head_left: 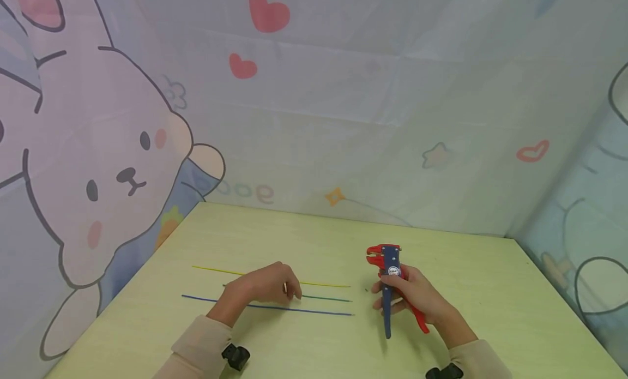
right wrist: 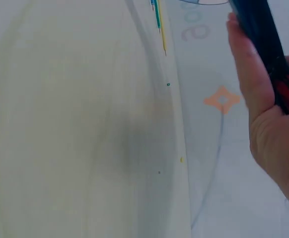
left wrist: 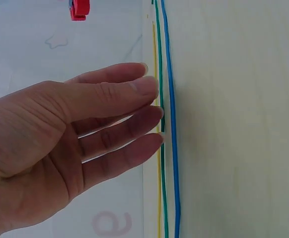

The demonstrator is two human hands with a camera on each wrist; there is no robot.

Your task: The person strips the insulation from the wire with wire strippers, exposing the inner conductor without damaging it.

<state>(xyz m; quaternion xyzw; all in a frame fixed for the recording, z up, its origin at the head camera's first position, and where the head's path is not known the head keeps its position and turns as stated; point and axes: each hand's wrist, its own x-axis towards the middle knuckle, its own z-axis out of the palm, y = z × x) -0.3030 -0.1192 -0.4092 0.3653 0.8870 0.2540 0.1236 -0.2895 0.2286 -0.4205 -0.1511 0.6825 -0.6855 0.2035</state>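
Three thin wires lie roughly parallel on the table: a yellow wire (head_left: 324, 284) farthest back, a green wire (head_left: 326, 298) in the middle and a blue wire (head_left: 314, 311) nearest. My left hand (head_left: 265, 283) is over them, its fingertips at the green wire; whether they touch it I cannot tell. In the left wrist view its fingers (left wrist: 122, 131) are only slightly bent, and the green wire runs past their tips. My right hand (head_left: 422, 297) grips a wire stripper (head_left: 391, 259) with blue and red handles, its red head pointing away. Short bare tips show on the wires' right ends in the right wrist view.
Tiny scraps lie on the pale yellow table (head_left: 471, 281), among them a green bit (right wrist: 168, 84) and a yellow bit (right wrist: 181, 159). A printed cloth (head_left: 343, 95) with hearts and a cartoon rabbit hangs behind and along the sides of the table.
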